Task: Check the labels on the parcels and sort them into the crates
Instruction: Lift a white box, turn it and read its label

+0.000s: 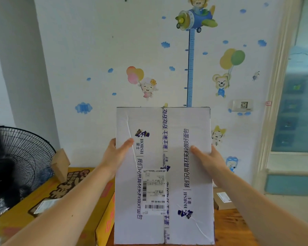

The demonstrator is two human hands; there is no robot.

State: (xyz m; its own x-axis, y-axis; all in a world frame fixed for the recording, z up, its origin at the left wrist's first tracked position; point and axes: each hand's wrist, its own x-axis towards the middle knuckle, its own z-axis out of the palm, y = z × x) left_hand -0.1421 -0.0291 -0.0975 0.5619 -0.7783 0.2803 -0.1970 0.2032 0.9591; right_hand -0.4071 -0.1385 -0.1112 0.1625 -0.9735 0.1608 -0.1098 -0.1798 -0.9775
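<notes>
While both hands grip it by the side edges, a white cardboard box [197,121] stands upright in front of the person, its broad printed face turned toward the camera. The left hand [116,153] clasps the left edge about halfway up, thumb [127,143] laid flat on the front face. The other fingers wrap round behind the box and are mostly hidden. The right hand [209,159] grips the right edge at much the same height, its thumb [196,150] pressed on the front and the remaining fingers out of sight behind. A strip of printed tape [165,132] runs down the middle of the box.

A shipping label [154,190] sits on the lower middle of the face, below and between the two thumbs and clear of both. It shows barcodes, but the print is too small to read. The box's bottom edge runs out of view, so it perhaps rests on the table [228,228]; that cannot be told.

To the left lies a yellow carton [16,217] with its own label [44,205], partly crossed by the left forearm. A small brown parcel [222,204] lies on the table to the right, near the box. A black fan [25,157] stands at far left.
</notes>
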